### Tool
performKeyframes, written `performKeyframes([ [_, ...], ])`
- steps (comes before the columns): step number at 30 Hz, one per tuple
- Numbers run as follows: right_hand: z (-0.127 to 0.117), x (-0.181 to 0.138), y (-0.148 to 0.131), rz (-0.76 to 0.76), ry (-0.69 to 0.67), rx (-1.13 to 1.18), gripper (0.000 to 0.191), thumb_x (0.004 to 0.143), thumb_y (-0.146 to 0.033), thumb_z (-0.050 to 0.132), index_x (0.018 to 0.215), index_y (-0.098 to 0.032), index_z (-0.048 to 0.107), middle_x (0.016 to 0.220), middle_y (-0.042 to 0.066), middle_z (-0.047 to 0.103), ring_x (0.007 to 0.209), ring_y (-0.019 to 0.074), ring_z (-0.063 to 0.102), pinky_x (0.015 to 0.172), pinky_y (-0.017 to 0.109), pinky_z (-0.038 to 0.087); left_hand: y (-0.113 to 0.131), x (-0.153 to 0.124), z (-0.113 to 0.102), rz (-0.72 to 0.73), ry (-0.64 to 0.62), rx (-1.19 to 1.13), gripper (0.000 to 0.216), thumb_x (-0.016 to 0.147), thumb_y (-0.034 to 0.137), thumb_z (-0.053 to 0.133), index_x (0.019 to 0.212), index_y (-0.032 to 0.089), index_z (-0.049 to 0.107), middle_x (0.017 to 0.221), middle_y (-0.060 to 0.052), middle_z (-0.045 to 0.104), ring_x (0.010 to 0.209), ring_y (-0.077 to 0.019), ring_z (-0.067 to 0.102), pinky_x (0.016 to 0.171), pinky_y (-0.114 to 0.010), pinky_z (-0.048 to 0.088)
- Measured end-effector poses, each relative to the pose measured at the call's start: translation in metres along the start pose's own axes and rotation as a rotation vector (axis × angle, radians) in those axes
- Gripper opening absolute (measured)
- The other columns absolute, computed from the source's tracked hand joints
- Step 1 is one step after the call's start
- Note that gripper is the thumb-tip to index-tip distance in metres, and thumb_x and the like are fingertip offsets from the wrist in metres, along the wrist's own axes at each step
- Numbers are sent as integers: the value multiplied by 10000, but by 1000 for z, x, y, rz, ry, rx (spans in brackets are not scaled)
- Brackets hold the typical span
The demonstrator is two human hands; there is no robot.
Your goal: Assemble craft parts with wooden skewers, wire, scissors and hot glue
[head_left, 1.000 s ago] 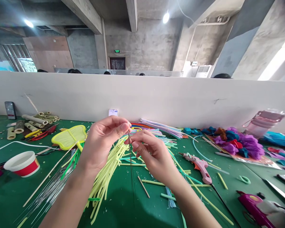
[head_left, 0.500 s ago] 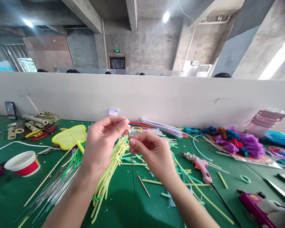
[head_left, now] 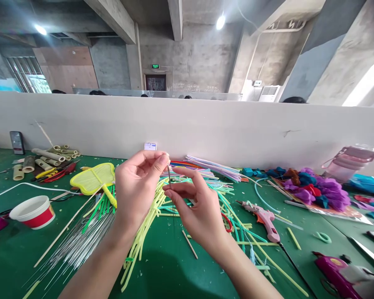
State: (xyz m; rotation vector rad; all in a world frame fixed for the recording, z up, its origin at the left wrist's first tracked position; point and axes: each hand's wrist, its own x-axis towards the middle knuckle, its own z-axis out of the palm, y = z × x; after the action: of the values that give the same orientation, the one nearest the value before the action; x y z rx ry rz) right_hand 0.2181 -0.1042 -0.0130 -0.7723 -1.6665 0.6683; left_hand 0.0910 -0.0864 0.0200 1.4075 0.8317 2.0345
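My left hand (head_left: pixel 140 182) is closed in a pinch at the top of a thin dark wire (head_left: pixel 169 176), which hangs almost upright over the table. My right hand (head_left: pixel 198 207) is closed on the same wire lower down, thumb against fingers, with the index finger raised. The wire's lower end dangles below the right fingers and looks faint. Beneath and behind the hands lie pale yellow pipe cleaners (head_left: pixel 145 232) and teal ones (head_left: pixel 252 234). A short wooden stick (head_left: pixel 189 244) rests below my right hand. Loose metal wires (head_left: pixel 77 245) are bundled by my left forearm.
At left are a yellow mesh fan shape (head_left: pixel 93 179), a paper cup (head_left: pixel 34 212), pliers (head_left: pixel 51 174) and bamboo pieces (head_left: pixel 48 155). To the right lie a pink glue gun (head_left: pixel 264 220), purple petals (head_left: pixel 330 191) and a bottle (head_left: pixel 350 162). A white partition (head_left: pixel 237 128) stands behind.
My right hand has shifted slightly left along the wire, and its index finger has lifted away. A red loop now shows beside the right wrist. My left hand keeps its pinch.
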Motion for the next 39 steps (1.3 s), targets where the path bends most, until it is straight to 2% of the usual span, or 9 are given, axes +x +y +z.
performKeyframes([
  [6,-10,-1,-2,40,-98,-176,525,859,-231,681,1349,-237,492,1179,73,739,978,210,737,847,368,600,0,6,-4,64,92,-29,94,801,245,798,840,170,757,743,-21,725,669,-106,667,644,-205,536],
  [8,-14,1,-2,50,-114,-277,471,855,-285,696,1299,-222,551,1222,89,711,979,224,722,821,383,590,1,10,-7,68,113,-59,94,792,237,804,837,169,756,737,-21,720,665,-107,661,624,-206,522],
  [11,-24,8,-2,93,-143,-283,275,922,-347,621,1154,-203,653,1154,85,724,914,202,711,745,347,568,1,18,-13,27,74,-143,86,773,230,816,812,176,761,710,-19,705,650,-109,639,584,-206,495],
  [13,-31,12,-1,127,-223,-186,241,958,-365,575,1104,-210,689,1071,63,746,883,181,702,723,323,548,-1,23,-17,-27,14,-217,71,761,222,819,785,180,767,696,-17,697,638,-101,621,575,-199,484],
  [18,-42,16,3,219,-434,-32,202,852,-363,737,993,-219,739,947,23,761,833,154,678,728,289,513,-9,32,-22,-135,-68,-322,52,747,210,821,762,184,779,705,-13,691,638,-77,605,586,-173,479],
  [24,-42,16,0,217,-465,-161,71,867,-252,679,838,-199,716,779,-11,715,661,105,602,597,246,449,-11,31,-22,-172,-96,-311,83,723,227,838,771,187,783,726,-22,708,652,-84,625,572,-168,479],
  [30,-37,16,7,80,-288,-310,95,869,-200,616,849,-208,708,784,-7,712,661,119,593,596,256,443,-8,29,-21,-207,-40,-287,123,694,243,855,754,178,770,724,-23,701,637,-95,631,540,-179,491],
  [34,-21,13,18,231,-305,-75,87,883,-265,628,849,-195,667,686,-6,696,617,126,626,587,257,478,-9,30,-19,-262,15,-320,176,647,253,876,747,175,754,725,-14,694,632,-98,635,573,-201,537],
  [39,-10,11,21,420,-435,392,276,903,-433,642,924,-161,679,834,64,765,778,172,735,759,331,587,-12,32,-19,-258,80,-312,194,629,253,883,743,175,747,740,-8,684,616,-81,606,532,-178,522],
])
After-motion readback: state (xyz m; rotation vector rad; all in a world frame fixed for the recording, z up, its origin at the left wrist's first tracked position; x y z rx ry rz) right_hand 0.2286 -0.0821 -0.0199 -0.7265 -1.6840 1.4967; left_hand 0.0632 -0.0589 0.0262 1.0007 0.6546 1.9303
